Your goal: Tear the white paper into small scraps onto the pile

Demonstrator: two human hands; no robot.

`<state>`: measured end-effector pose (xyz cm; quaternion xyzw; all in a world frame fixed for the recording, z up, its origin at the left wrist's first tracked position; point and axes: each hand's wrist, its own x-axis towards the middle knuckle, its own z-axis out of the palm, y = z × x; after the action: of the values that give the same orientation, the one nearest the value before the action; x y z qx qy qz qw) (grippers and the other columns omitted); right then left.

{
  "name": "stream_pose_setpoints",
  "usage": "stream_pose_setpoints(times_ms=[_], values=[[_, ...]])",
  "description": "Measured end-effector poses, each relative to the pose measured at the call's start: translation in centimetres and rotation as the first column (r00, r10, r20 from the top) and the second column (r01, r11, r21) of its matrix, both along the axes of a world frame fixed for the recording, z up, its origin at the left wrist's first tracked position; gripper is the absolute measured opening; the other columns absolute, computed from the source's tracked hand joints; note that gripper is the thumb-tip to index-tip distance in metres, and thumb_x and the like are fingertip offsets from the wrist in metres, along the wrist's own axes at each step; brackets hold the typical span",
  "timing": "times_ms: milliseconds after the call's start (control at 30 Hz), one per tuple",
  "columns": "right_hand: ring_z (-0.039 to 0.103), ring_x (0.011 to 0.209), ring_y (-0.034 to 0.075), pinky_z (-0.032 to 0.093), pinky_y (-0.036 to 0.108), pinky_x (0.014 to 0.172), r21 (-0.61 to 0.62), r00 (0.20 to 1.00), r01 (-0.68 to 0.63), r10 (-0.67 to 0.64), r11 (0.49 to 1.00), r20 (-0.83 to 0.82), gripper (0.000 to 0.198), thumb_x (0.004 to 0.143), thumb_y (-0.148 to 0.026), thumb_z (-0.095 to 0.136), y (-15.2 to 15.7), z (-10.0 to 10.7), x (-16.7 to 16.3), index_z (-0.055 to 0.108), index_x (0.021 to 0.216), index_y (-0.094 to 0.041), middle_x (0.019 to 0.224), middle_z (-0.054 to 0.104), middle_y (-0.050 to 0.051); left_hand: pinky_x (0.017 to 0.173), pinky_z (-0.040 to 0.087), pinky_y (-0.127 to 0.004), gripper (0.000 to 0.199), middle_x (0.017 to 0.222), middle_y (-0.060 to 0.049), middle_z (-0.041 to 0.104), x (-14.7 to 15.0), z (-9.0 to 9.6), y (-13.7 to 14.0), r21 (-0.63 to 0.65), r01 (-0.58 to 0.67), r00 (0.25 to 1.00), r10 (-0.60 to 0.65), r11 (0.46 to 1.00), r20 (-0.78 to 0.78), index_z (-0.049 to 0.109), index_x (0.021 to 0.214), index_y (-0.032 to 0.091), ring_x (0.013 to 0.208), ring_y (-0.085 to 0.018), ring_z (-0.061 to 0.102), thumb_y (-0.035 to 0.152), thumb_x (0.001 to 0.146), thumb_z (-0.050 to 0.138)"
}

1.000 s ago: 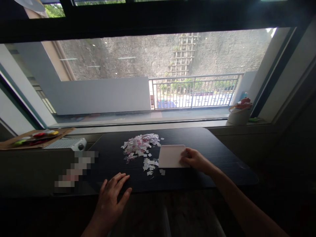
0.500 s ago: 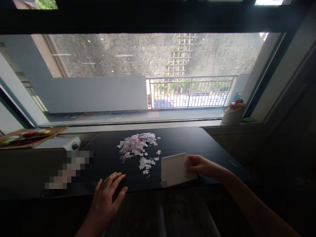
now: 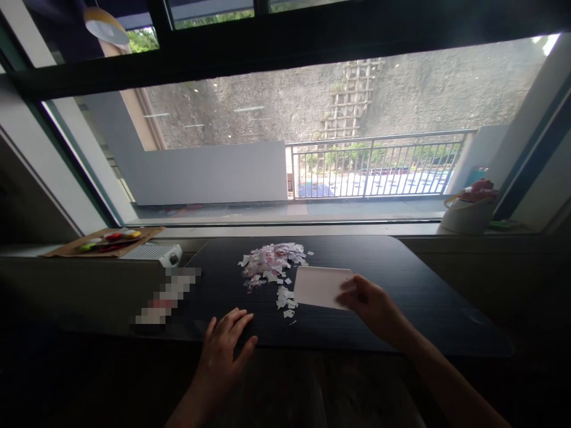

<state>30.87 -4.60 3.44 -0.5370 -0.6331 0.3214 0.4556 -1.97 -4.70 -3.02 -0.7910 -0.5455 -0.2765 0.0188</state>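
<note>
My right hand (image 3: 363, 297) grips the right end of a flat white rectangular sheet (image 3: 321, 286) with rounded corners, low over the dark table. The sheet's left edge meets or overlaps a small cluster of white paper scraps (image 3: 284, 297); whether it touches them is unclear. Just behind and to the left lies a bigger heap of white and pinkish paper scraps (image 3: 271, 261). My left hand (image 3: 226, 339) holds nothing. Its fingers are spread, with the tips at the near edge of the table, short of the scraps.
The black table (image 3: 375, 261) stands below a window. To its left are a white heater-like box (image 3: 154, 252) and a cardboard sheet (image 3: 66, 248) bearing colourful items. A white container (image 3: 466, 215) sits on the sill at right. A pixelated patch covers the table's left side.
The view has tilted and swung left. My right hand has moved the white sheet away from the near table edge, towards the scraps. My left hand has stayed about where it was.
</note>
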Motion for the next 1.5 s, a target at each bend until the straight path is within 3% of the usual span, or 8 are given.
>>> stream_pose_setpoints(times_ms=[100,233,533,733,867,967,1267,1500], values=[[0.067,0.077,0.022,0.051,0.035,0.068,0.047,0.988,0.013,-0.020,0.999,0.151,0.014,0.080,-0.031,0.057,0.9,0.3,-2.7,0.057,0.089,-0.020,0.087,0.071,0.006,0.105,0.032,-0.059,0.037,0.124,-0.006,0.062,-0.1,0.2,-0.1,-0.018,0.011,1.000,-0.011,1.000,-0.011,0.058,0.119,0.029,0.120,-0.026,0.053,0.039,0.086,0.044],[0.067,0.076,0.021,0.050,0.032,0.069,0.049,0.976,-0.052,0.040,0.997,0.213,0.012,0.082,-0.029,0.055,0.9,0.9,-4.2,0.057,0.090,-0.021,0.085,0.072,0.005,0.105,0.032,-0.059,0.037,0.126,-0.006,0.061,-0.4,0.2,0.0,-0.043,0.035,0.998,-0.037,0.998,-0.043,0.056,0.122,0.030,0.123,-0.026,0.051,0.038,0.087,0.046],[0.067,0.068,0.020,0.049,0.030,0.062,0.090,0.931,0.127,-0.150,0.988,0.332,0.016,0.081,-0.035,0.052,-2.1,1.6,-1.6,0.059,0.088,-0.023,0.079,0.074,0.003,0.106,0.029,-0.060,0.037,0.124,-0.008,0.062,0.7,0.8,-0.6,-0.054,0.000,1.000,0.001,0.999,0.024,0.058,0.118,0.027,0.122,-0.026,0.051,0.039,0.086,0.044],[0.069,0.074,0.022,0.050,0.031,0.065,0.063,0.926,0.026,-0.048,0.998,0.374,0.016,0.081,-0.033,0.051,-2.2,1.9,-2.4,0.059,0.091,-0.024,0.087,0.076,0.005,0.107,0.028,-0.059,0.037,0.124,-0.007,0.061,0.5,0.7,-0.6,-0.062,-0.003,1.000,0.004,0.998,0.012,0.058,0.119,0.026,0.122,-0.026,0.051,0.038,0.086,0.044],[0.069,0.069,0.023,0.047,0.031,0.063,0.115,0.875,0.140,-0.177,0.983,0.451,0.012,0.080,-0.031,0.051,-3.1,2.8,-1.3,0.058,0.089,-0.027,0.081,0.076,0.003,0.106,0.028,-0.059,0.038,0.124,-0.008,0.061,0.5,0.7,-0.5,-0.054,-0.001,1.000,0.002,0.999,0.014,0.058,0.119,0.026,0.122,-0.026,0.051,0.039,0.086,0.044],[0.070,0.071,0.023,0.048,0.032,0.064,0.137,0.869,0.165,-0.210,0.977,0.447,0.014,0.081,-0.033,0.051,-3.2,3.2,-0.8,0.059,0.090,-0.027,0.086,0.076,0.004,0.106,0.028,-0.060,0.038,0.125,-0.008,0.061,0.6,0.7,-0.5,-0.059,-0.008,1.000,0.009,0.998,0.020,0.058,0.118,0.025,0.123,-0.027,0.050,0.039,0.086,0.043],[0.069,0.077,0.023,0.049,0.032,0.068,0.059,0.913,0.014,-0.037,0.998,0.407,0.016,0.082,-0.031,0.050,-1.6,2.9,-2.4,0.059,0.093,-0.023,0.089,0.075,0.005,0.105,0.029,-0.061,0.038,0.125,-0.008,0.061,0.2,0.5,-0.4,-0.059,0.009,1.000,-0.009,0.998,-0.006,0.058,0.119,0.027,0.123,-0.027,0.050,0.040,0.087,0.043],[0.068,0.072,0.023,0.049,0.031,0.063,0.050,0.925,0.142,-0.150,0.989,0.350,0.017,0.080,-0.035,0.053,-3.2,3.2,0.8,0.061,0.090,-0.024,0.080,0.074,0.005,0.106,0.029,-0.058,0.038,0.124,-0.007,0.062,0.5,0.4,-0.4,-0.042,-0.010,0.999,0.011,0.999,0.033,0.059,0.117,0.026,0.121,-0.026,0.051,0.040,0.085,0.044]])
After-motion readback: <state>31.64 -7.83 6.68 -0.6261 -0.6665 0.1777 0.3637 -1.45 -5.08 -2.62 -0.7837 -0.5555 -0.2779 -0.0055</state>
